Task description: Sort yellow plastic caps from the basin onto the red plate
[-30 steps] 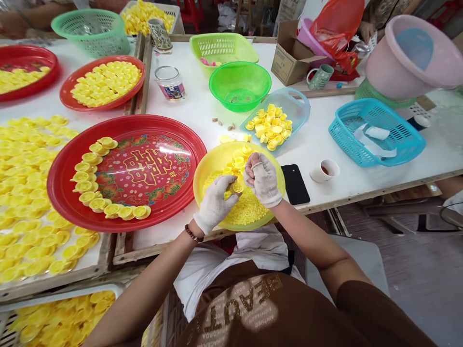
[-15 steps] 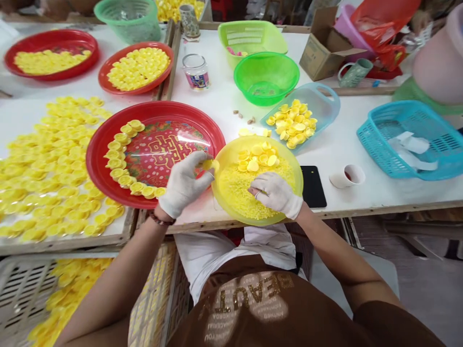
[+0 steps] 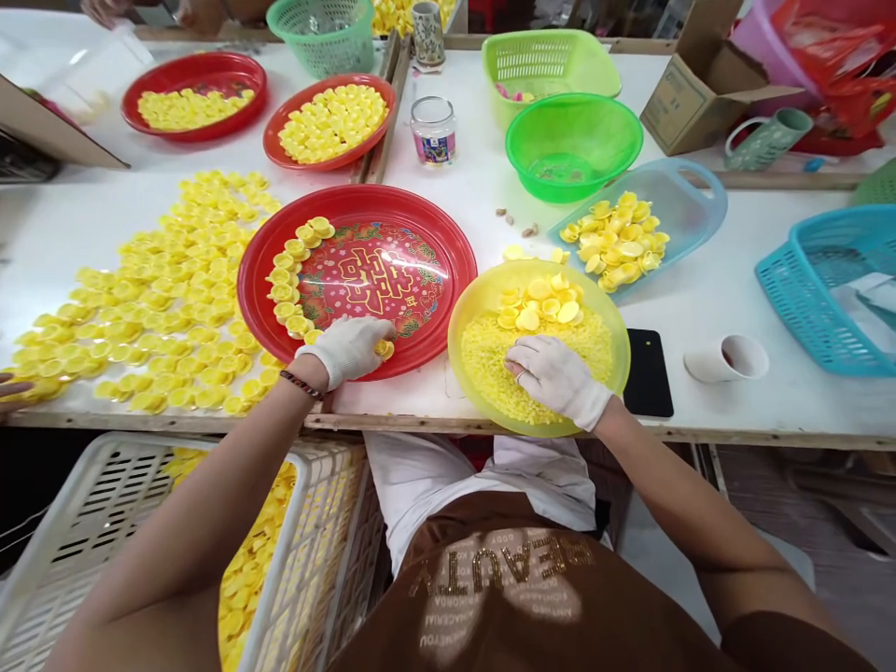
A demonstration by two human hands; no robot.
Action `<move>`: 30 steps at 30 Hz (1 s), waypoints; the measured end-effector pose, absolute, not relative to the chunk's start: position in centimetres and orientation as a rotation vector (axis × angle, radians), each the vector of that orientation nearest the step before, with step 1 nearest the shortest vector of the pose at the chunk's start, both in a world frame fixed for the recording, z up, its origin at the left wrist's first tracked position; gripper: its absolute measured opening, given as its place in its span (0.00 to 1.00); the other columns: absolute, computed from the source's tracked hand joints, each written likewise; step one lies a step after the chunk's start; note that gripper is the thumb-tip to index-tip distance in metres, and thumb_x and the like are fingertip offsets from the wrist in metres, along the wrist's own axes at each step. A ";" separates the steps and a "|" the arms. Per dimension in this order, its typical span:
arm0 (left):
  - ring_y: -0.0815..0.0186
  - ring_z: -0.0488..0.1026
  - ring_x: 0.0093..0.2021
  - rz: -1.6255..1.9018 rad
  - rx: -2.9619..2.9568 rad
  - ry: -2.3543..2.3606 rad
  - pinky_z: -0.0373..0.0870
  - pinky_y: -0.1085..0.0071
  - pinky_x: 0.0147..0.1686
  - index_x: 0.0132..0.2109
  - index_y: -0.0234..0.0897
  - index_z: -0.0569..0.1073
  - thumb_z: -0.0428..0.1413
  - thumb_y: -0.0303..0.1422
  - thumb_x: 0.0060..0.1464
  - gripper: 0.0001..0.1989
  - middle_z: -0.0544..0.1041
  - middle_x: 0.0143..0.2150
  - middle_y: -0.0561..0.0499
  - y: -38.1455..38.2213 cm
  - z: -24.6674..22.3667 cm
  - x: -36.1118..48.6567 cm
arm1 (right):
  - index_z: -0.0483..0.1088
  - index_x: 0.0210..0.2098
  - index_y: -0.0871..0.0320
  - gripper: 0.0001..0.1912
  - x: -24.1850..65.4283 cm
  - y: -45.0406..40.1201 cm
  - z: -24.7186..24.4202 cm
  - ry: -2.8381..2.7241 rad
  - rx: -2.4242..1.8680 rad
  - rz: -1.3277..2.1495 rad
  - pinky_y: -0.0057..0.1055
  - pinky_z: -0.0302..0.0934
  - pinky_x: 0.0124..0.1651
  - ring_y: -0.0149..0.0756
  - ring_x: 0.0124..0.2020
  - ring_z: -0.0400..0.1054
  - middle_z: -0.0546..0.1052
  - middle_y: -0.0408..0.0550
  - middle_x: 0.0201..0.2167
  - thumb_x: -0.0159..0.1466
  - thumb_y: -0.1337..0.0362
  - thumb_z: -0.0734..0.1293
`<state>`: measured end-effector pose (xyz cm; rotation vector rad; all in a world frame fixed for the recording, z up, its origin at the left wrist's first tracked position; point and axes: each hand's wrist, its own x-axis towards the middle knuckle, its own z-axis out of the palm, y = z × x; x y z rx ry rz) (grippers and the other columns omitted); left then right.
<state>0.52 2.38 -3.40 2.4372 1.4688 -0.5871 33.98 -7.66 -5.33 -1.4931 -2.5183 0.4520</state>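
My left hand [image 3: 348, 349], in a white glove with bare fingertips, is over the near rim of a red patterned tray [image 3: 427, 252]. Its fingers close on a small yellow plastic cup-shaped piece [image 3: 385, 349]. Similar yellow pieces [image 3: 284, 290] form a curved row along the tray's left side. My right hand [image 3: 556, 373], gloved the same way, rests in a yellow bowl [image 3: 458, 373] on small yellow pellets [image 3: 486, 345]. Its fingers are drawn together; whatever they hold is hidden. Several loose yellow cup pieces [image 3: 539, 303] lie on the pellets at the bowl's far side.
Left of the tray, many yellow pieces [image 3: 182, 299] cover the table. Behind the bowl stand a blue scoop tray [image 3: 700, 210] of yellow pieces and a green basin [image 3: 574, 149]. A black phone [image 3: 650, 373] and paper cup [image 3: 724, 359] lie right. Another person's hand [image 3: 12, 387] shows far left.
My left hand has moved left and down from beside the yellow bowl to the tray's near edge, with a yellow piece. My right hand stays in the bowl. The view has turned left.
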 end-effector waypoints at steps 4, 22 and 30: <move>0.47 0.78 0.47 -0.622 2.536 1.429 0.70 0.56 0.47 0.50 0.39 0.79 0.54 0.33 0.54 0.17 0.81 0.47 0.40 2.4 -1.4 1.7 | 0.75 0.45 0.61 0.15 33.3 -7.7 -5.4 -2.614 -1.469 0.415 0.43 0.61 0.52 0.44 0.47 0.69 0.77 0.55 0.45 0.75 0.59 0.60; 0.61 0.75 0.39 0.412 2.367 1.029 0.70 0.67 0.39 0.42 0.35 0.78 0.58 0.33 0.57 0.08 0.77 0.41 0.46 2.6 -5.8 20.6 | 0.59 0.30 0.53 0.25 35.7 -6.5 -5.4 -0.698 -1.102 1.503 0.24 0.43 0.19 0.24 0.16 0.46 0.55 0.33 0.19 0.67 0.39 0.63; 0.70 0.77 0.24 0.527 1.372 1.083 0.72 0.76 0.26 0.38 0.36 0.71 0.53 0.28 0.58 0.03 0.74 0.25 0.56 -1.3 -6.1 20.1 | 0.58 0.29 0.55 0.27 35.0 -5.3 -4.0 -0.424 -1.047 1.582 0.20 0.43 0.16 0.21 0.14 0.48 0.56 0.32 0.17 0.67 0.39 0.67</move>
